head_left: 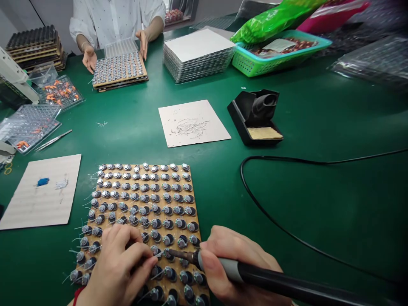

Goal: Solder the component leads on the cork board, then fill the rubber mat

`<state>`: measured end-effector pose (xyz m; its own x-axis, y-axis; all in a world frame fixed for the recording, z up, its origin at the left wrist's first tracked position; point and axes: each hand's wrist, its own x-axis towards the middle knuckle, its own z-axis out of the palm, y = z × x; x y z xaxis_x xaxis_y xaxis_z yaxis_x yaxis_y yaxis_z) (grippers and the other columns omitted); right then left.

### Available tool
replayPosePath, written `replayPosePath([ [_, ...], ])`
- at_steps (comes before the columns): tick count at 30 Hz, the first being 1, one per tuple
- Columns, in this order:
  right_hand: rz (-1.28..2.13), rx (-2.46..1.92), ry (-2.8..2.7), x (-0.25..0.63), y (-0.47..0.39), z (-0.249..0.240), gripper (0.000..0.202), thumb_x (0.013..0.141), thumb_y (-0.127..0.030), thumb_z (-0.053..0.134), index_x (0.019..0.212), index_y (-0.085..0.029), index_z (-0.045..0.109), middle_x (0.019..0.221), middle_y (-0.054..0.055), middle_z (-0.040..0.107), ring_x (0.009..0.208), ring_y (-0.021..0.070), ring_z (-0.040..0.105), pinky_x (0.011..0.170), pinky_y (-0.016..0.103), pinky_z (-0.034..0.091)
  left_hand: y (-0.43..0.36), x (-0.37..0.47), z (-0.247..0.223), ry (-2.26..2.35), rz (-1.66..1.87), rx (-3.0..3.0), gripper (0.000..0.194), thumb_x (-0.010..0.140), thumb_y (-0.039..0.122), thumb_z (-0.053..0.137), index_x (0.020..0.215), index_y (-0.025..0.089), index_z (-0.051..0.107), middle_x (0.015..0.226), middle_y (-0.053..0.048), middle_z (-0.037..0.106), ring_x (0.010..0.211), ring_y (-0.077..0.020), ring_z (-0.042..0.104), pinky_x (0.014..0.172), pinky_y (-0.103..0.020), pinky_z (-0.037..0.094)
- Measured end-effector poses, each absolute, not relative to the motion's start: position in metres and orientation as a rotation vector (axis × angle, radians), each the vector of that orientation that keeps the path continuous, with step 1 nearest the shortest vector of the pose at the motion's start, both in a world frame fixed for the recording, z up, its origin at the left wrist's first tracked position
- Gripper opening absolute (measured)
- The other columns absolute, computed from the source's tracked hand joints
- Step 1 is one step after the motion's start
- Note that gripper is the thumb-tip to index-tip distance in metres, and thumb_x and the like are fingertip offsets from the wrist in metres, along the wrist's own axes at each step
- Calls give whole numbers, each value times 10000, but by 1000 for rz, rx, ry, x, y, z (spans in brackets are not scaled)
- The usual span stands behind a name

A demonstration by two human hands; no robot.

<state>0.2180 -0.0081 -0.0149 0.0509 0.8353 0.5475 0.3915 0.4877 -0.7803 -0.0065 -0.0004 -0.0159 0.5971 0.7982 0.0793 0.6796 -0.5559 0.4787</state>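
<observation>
My right hand (pixel 236 263) is closed around the grey-and-black handle of a soldering iron (pixel 223 268). The iron's tip touches, or nearly touches, one of the small round metal parts in rows on a wooden board (pixel 194 204). My left hand (pixel 119 259) rests over the board, thumb and forefinger pinched on a thin pale wire (pixel 159 254) beside that tip. Thin wires stick out from many parts, most clearly along the left edge. My left hand hides some parts in the lower rows.
A soldering iron stand (pixel 255 119) with a yellow sponge sits beyond the iron's black cord (pixel 255 199). Cards with wire bits (pixel 194 138) and blue and white wires (pixel 19 199) lie nearby. Tweezers (pixel 54 140) lie left. Across the table, a person's hands (pixel 90 58) hold another board.
</observation>
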Motion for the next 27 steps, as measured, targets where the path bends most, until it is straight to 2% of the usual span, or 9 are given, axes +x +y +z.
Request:
replayPosePath([
  [27, 459, -1093, -1595, 219, -10, -17, 160, 816, -52, 549, 791, -211, 541, 536, -51, 527, 423, 88, 470, 405, 197, 389, 1, -4, -17, 1212, 387, 2402, 123, 936, 125, 552, 847, 199, 592, 882, -28, 524, 840, -208, 479, 762, -366, 330],
])
